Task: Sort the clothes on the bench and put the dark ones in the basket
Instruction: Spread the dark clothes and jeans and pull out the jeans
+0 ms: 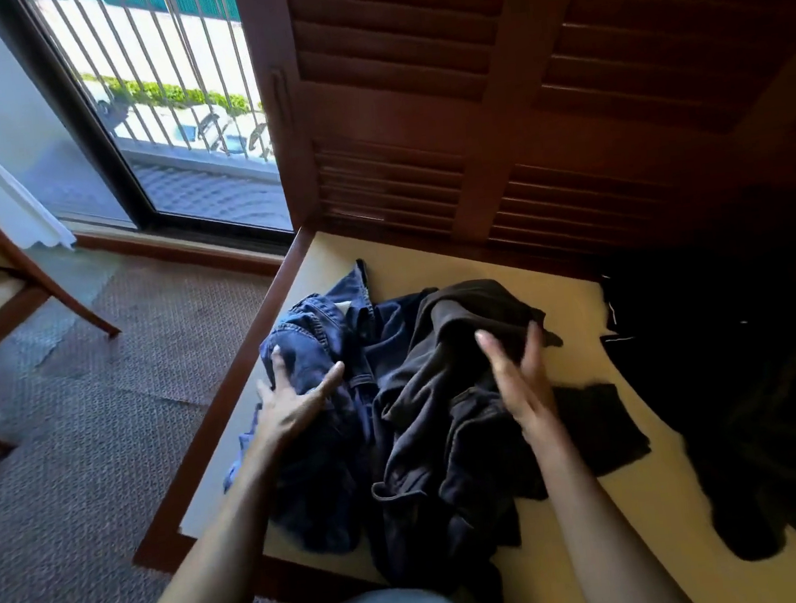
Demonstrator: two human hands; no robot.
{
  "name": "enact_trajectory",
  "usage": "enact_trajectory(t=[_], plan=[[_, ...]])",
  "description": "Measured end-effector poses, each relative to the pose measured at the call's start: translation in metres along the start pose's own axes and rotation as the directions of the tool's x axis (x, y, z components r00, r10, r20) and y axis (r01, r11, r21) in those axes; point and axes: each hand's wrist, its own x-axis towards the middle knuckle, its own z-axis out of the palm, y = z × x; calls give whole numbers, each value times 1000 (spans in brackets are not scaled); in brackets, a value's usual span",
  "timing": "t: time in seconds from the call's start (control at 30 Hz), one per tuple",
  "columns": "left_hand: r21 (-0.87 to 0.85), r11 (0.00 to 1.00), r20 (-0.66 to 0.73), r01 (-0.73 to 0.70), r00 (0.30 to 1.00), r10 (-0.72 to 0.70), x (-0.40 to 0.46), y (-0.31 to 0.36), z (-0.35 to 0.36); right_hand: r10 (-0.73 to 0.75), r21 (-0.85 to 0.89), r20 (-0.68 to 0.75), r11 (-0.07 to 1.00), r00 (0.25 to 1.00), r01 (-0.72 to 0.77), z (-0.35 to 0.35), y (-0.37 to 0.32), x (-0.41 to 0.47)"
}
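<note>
The blue jeans [313, 359] are pressed under the flat left hand [293, 400]; just right of them, the right hand [517, 377] hovers open-fingered over the dark trousers [448, 423]. The trousers should be gathered whole before being lifted; no basket is visible.

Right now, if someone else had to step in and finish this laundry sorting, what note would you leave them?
Left hand: open, its fingers spread flat on the blue jeans at the bench's left end.
Right hand: open, held edge-on over the dark grey garment in the middle; whether it touches the cloth cannot be told.
A heap of black clothes lies at the right end of the bench. A small black piece lies beside the grey garment.
Done: apparently a rough split into heaps.
Left: no basket is in view, so find it and load the dark items.
</note>
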Motion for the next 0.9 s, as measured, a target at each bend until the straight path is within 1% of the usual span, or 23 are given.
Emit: enact_trajectory(t=[0.03,0.07,0.1,0.13,0.17,0.2,0.23,0.3,0.4,0.47,0.53,0.6,0.67,0.7,0.77,0.87,0.9], plan=[[32,999,-29,19,999,-18,5,-2,8,-16,-101,117,994,993,28,11,-5,-6],[89,995,-100,34,995,-25,12,-5,19,-3,-241,209,969,978,55,27,-4,-8],[164,986,-182,33,983,-3,13,-6,32,23,-380,251,922,968,77,45,-3,-14],[262,965,-245,25,969,41,15,-6,44,22,-495,217,864,976,90,67,2,-15],[353,936,-271,-1,957,103,16,-6,53,-3,-585,157,806,988,96,88,5,-16],[431,902,-280,-30,946,166,18,-8,58,-63,-677,94,728,994,110,107,11,-19],[475,877,-279,-67,934,222,20,-11,59,-121,-750,42,652,992,111,121,17,-19],[525,838,-272,-147,904,329,27,-14,56,-225,-819,-4,560,974,126,137,21,-15],[571,789,-228,-227,880,418,39,-19,50,-269,-815,-10,560,963,148,139,24,-6],[589,767,-179,-252,886,428,41,-18,41,-286,-801,-3,575,958,169,135,27,-5],[558,782,-145,-278,895,421,33,-13,28,-320,-759,-33,624,947,185,125,31,-7],[480,824,-182,-300,885,428,14,-3,12,-303,-643,-136,752,943,149,106,31,-14],[409,840,-233,-357,849,474,-12,5,-2,-249,-464,-301,882,920,87,80,35,-26],[379,838,-237,-392,835,497,-25,10,-6,-233,-404,-369,912,900,70,67,39,-35],[339,812,-192,-475,810,554,-48,23,-11,-211,-345,-474,938,855,40,42,49,-57],[330,724,-72,-606,748,659,-76,48,-7,-241,-289,-530,953,813,94,7,63,-92],[321,690,-26,-648,723,690,-85,57,-3,-224,-258,-542,962,810,93,-6,67,-103]])
